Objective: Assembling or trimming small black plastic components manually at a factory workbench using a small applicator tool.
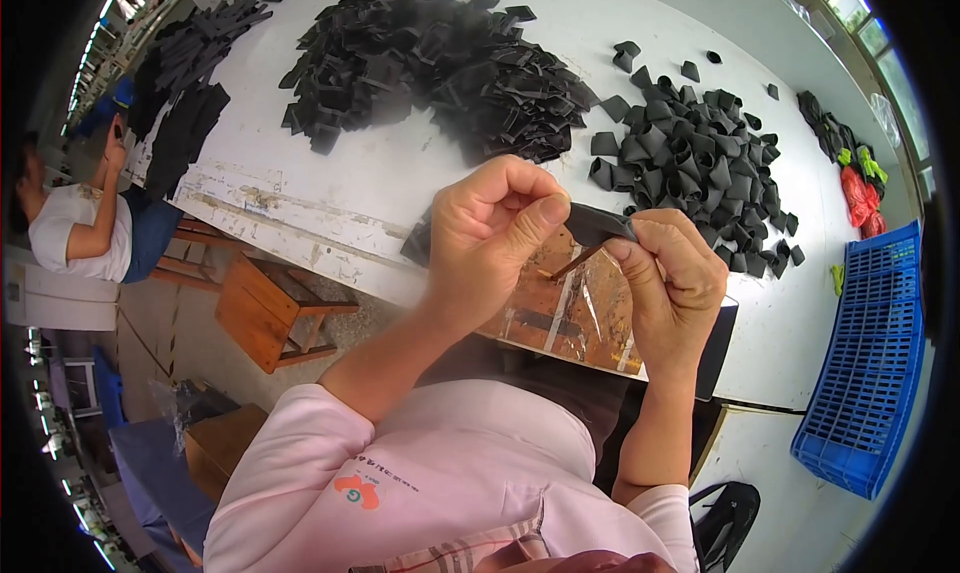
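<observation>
Between my two hands a small black piece of sheet material point(598, 223) is stretched, held up above the table. My left hand point(492, 233) pinches its left end between thumb and forefinger. The right end sits in the pinch of my right hand point(672, 273). Just below it a thin brown stick point(578, 263) slants beside the right fingertips; whether they touch it I cannot tell. Beneath both hands lies a stained brown board point(540, 323). Flat black pieces point(400, 63) are heaped beyond my left hand, and black pieces curled into loops point(700, 153) beyond my right.
A white worktable point(270, 163) stretches ahead, with long black strips point(190, 53) at its far left. At the right stands a blue plastic crate point(862, 363). A wooden stool point(265, 313) is left of the table, near a seated person point(85, 228). A black bag point(728, 518) lies at lower right.
</observation>
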Demonstrator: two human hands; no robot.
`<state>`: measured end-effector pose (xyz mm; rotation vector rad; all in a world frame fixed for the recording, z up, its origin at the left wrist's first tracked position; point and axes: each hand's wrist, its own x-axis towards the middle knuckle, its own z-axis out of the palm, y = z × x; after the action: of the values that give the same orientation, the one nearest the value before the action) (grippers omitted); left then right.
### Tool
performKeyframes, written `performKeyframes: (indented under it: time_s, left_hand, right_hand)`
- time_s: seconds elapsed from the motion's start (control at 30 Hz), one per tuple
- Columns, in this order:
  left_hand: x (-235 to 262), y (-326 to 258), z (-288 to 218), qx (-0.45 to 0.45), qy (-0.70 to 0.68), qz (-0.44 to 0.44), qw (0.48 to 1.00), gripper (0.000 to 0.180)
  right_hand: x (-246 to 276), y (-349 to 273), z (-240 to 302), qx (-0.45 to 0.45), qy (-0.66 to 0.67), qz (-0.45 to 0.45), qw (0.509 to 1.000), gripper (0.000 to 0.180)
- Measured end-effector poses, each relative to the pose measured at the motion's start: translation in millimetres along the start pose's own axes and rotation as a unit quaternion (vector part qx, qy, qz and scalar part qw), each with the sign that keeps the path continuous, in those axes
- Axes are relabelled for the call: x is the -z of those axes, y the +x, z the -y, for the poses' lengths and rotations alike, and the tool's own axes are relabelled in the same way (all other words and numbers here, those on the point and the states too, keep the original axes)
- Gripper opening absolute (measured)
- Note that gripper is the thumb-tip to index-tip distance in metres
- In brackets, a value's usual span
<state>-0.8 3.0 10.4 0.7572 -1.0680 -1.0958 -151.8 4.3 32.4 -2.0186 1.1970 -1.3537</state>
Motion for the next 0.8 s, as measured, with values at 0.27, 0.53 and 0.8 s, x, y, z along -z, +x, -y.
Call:
performKeyframes:
  time_s: [0.27,0.53,0.8]
  left_hand:
    - [4,0,4,-0.011,-0.004,0.033,0.999,0.006]
    - [-1,-5,4,0.018,-0.073,-0.023,0.997,0.008]
    - [-3,0,7,-0.092,0.059,0.057,0.992,0.010]
  right_hand:
    - [-5,-2,-2,-0.012,0.005,-0.004,1.000,0.007]
    - [-6,1,-4,0.060,-0.035,-0.030,0.997,0.010]
    - [-20,-13,-23,0.105,-0.030,-0.093,0.990,0.010]
